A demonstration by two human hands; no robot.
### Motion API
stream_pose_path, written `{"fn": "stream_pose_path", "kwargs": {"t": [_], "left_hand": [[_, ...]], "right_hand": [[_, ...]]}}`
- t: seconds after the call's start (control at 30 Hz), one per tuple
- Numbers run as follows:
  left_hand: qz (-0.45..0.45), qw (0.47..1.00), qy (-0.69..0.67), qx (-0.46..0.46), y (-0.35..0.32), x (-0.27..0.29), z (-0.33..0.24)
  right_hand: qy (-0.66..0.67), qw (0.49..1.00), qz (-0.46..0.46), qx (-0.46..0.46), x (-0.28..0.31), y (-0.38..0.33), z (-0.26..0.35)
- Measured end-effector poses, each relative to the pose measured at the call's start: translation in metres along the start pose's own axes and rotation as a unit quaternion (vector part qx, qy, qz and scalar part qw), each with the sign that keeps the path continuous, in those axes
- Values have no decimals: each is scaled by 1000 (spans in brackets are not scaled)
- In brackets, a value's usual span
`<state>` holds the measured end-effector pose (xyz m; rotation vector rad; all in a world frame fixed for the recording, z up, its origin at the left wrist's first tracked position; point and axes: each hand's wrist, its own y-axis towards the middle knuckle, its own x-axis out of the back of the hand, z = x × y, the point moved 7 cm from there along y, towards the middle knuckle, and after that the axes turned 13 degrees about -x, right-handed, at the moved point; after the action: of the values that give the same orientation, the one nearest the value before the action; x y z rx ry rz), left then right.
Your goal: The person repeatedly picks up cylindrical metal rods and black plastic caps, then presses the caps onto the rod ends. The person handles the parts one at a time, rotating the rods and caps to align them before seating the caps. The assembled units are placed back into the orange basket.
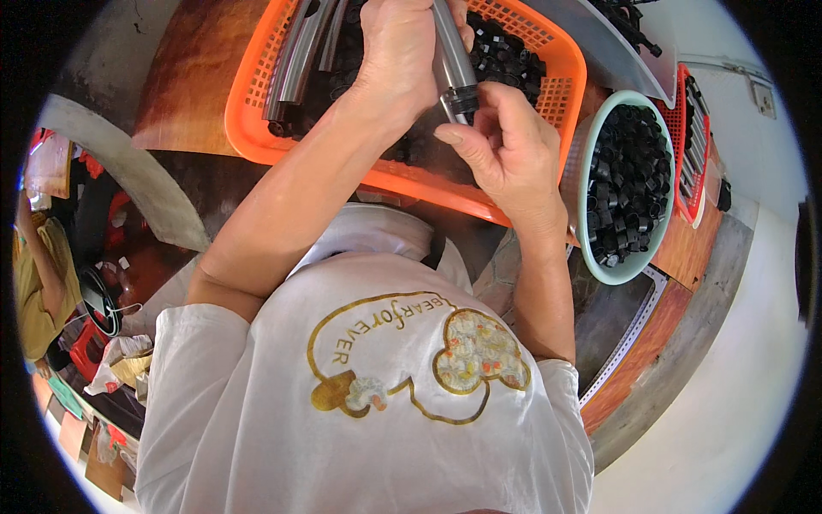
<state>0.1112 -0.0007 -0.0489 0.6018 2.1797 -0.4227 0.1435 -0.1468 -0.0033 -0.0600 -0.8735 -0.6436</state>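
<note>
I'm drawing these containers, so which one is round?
The pale green tub on the right, filled with black pieces. Its rim curves all round, while the orange basket and red basket have straight sides.

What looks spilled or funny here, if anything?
Nothing stands out. Black pieces sit heaped in the pale green bowl, with no spill visible beside it. The metal tube in the left hand shows no clear damage.

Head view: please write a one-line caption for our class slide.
Over an orange basket, the left hand grips a metal tube while the right hand is at its black collar.
</note>
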Motion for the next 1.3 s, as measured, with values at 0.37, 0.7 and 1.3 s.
{"fn": "stream_pose_path", "kwargs": {"t": [0.37, 0.7, 1.3], "left_hand": [[-51, 999, 7, 6, 0, 9, 0], [-33, 999, 11, -27, 1, 8, 0], [-24, 998, -21, 54, -4, 4, 8]], "right_hand": [[-42, 993, -83, 72, -3, 4, 24], [-99, 993, -36, 60, -4, 4, 22], [17, 998, 23, 61, -3, 22, -5]]}}
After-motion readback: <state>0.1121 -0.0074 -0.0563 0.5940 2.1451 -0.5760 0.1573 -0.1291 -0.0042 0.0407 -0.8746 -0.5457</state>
